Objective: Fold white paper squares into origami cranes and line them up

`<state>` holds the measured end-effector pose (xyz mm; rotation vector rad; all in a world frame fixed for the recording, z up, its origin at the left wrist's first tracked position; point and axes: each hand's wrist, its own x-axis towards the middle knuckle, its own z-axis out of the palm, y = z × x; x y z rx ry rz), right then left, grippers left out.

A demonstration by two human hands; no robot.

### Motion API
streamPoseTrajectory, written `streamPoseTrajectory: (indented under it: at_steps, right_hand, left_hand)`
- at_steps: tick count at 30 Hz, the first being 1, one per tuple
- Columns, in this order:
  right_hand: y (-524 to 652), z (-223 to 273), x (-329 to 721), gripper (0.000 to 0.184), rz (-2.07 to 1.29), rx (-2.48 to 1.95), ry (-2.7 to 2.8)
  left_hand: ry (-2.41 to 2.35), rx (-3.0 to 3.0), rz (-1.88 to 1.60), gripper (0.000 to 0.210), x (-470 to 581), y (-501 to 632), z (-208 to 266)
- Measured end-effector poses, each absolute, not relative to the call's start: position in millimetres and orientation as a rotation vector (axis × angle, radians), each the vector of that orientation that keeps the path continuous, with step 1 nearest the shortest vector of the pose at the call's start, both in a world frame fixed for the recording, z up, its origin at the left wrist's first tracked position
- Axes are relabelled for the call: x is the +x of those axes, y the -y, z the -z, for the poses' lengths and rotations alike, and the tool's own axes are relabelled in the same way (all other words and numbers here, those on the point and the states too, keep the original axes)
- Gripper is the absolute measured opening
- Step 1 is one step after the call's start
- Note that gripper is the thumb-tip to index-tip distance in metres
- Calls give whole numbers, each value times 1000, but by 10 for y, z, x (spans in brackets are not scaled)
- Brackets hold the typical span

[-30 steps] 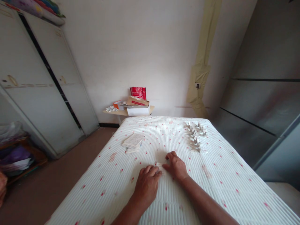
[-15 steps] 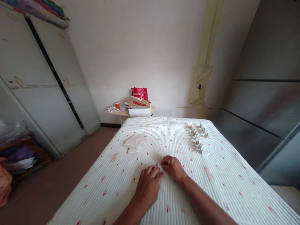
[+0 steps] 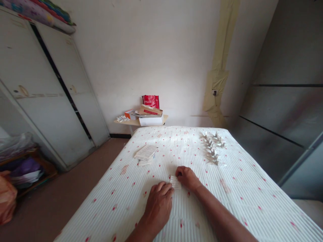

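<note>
A small folded piece of printed paper (image 3: 175, 182) lies on the bed cover between my hands. My right hand (image 3: 187, 177) pinches its upper right corner, thumb and index finger curled together. Fingers of my left hand (image 3: 159, 201) lie flat on the cover, with the tips touching the paper's left edge. Further up and to the left rests a loose stack of printed paper sheets (image 3: 146, 153). Several folded paper cranes (image 3: 212, 148) stand in rows to the right, beyond my right hand.
A white quilted cover (image 3: 121, 195) with red dots spreads over the bed. Past its far edge, a small table (image 3: 135, 122) carries a white box (image 3: 151, 120), a red bag (image 3: 150, 101) and white folded pieces (image 3: 122, 118). Pale cabinets (image 3: 50, 90) stand left, a grey wardrobe (image 3: 285, 111) right.
My hands have moved slightly apart, and the paper that they mostly covered now shows between them. My left hand has shifted a little down.
</note>
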<state>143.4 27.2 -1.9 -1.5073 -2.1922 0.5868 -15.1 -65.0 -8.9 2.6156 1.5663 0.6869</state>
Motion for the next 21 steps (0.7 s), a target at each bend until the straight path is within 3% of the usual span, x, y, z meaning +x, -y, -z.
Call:
streamPoseTrajectory:
  at_steps: [7, 11, 16, 21]
  right_hand:
    - [-221, -21, 1395, 11, -538, -1564, 2249]
    - [-195, -25, 1382, 24, -499, -1572, 2284]
    - [-272, 10, 1428, 8, -531, -1518, 2254]
    - [-331, -4, 1465, 12, -537, -1510, 2239]
  left_hand:
    - [-1595, 2599, -670, 31, -156, 680, 105]
    - [-1612, 2595, -646, 31, -144, 681, 112]
    - [-1630, 2621, -603, 29, -141, 667, 133]
    - [-1637, 2604, -596, 30, -140, 663, 152]
